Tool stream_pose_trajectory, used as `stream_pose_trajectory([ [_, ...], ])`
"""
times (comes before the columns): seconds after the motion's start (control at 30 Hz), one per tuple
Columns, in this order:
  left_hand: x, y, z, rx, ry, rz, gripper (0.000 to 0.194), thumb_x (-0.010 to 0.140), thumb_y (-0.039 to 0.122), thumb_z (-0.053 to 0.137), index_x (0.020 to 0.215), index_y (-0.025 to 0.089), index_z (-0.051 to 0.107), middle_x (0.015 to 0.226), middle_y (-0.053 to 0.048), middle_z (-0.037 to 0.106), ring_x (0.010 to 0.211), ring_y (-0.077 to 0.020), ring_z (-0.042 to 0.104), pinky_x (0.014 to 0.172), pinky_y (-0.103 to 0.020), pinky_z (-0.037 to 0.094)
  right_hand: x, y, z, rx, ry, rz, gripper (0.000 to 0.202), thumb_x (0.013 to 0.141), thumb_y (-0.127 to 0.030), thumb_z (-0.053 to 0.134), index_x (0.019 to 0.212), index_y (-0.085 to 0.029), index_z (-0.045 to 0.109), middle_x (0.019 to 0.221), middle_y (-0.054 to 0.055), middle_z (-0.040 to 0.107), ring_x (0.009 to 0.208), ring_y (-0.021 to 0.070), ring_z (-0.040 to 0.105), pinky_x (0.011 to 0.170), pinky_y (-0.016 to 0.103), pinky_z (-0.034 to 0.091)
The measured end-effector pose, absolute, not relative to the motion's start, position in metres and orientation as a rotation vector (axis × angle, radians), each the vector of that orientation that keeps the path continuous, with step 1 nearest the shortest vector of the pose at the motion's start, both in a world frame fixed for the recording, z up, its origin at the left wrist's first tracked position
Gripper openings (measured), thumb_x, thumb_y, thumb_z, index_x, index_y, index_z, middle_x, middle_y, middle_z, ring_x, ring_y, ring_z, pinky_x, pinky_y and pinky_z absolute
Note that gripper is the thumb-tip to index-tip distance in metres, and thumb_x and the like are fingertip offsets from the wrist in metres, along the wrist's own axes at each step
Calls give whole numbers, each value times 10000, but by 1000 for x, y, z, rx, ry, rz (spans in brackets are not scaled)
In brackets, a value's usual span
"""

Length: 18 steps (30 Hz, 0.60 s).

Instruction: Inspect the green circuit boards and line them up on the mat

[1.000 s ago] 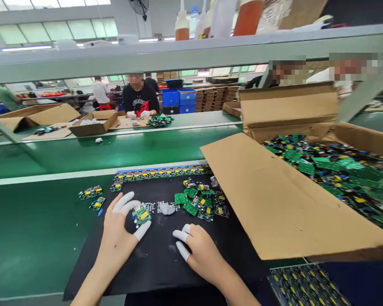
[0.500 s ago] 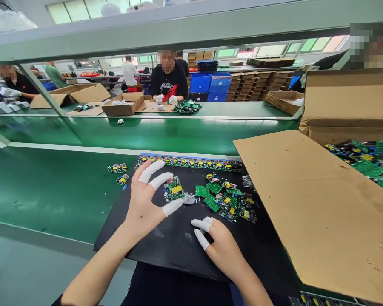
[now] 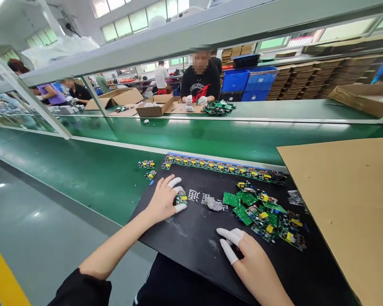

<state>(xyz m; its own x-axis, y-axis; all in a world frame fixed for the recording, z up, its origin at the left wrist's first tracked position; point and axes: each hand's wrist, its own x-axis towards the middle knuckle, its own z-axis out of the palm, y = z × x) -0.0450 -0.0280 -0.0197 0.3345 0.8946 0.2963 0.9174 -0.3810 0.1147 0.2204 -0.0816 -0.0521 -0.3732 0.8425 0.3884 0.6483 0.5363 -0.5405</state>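
Note:
My left hand [image 3: 162, 199], with white finger cots on, grips a small green circuit board [image 3: 182, 199] with a yellow part, low over the left side of the black mat [image 3: 191, 238]. My right hand [image 3: 250, 250] hovers over the front of the mat. Its cot-covered fingers curl toward the thumb, and whatever lies between them is mostly hidden. Between the hands, farther back, sits a lump of grey putty [image 3: 214, 204]. To its right is a loose pile of circuit boards [image 3: 262, 212], some face down. A row of boards [image 3: 223, 166] lines the mat's far edge.
A few boards [image 3: 147, 164] rest on the green bench [image 3: 115, 170] left of the mat. A large cardboard flap [image 3: 344, 204] slants along the right. Across the bench, a co-worker [image 3: 200, 80] works beside an open carton [image 3: 155, 108] and a board heap [image 3: 219, 107].
My left hand has lowered the circuit board toward the mat and moved it left relative to the putty. My view has swung left. The right hand keeps nearly the same pose.

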Motion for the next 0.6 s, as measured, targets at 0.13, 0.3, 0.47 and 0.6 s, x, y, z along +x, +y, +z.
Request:
stream_pose_trajectory([
  [0.13, -94, -12, -1, -2266, -1899, -483, 322, 769, 385, 653, 1040, 217, 605, 1360, -94, 447, 1336, -317, 304, 1094, -495, 289, 220, -82, -52, -1204, -2138, 366, 272, 907, -300, 437, 1030, -245, 674, 801, 53, 666, 737, 198, 637, 665, 325, 546],
  [0.3, -142, -4, 0, -1765, -2263, -313, 374, 844, 434, 526, 1096, 168, 597, 1371, -144, 421, 1350, -345, 263, 1091, -495, 277, 219, -83, -53, -1219, -2159, 344, 281, 909, -279, 429, 1041, -232, 673, 778, 57, 656, 734, 199, 628, 676, 331, 536],
  [0.47, -159, -13, -11, -1802, -2288, -204, 391, 868, 401, 471, 1139, 142, 583, 1326, -174, 469, 1326, -355, 302, 1064, -505, 306, 216, -85, -54, -1230, -2173, 282, 282, 903, -242, 427, 1020, -206, 681, 814, 77, 657, 769, 211, 624, 691, 340, 527],
  [0.6, -166, -8, 7, -1790, -2286, -197, 470, 890, 430, 410, 1256, 149, 497, 1393, -157, 403, 1354, -332, 255, 1080, -485, 292, 215, -86, -51, -1247, -2182, 279, 277, 899, -232, 431, 1019, -208, 680, 825, 76, 654, 767, 211, 622, 692, 341, 522],
])
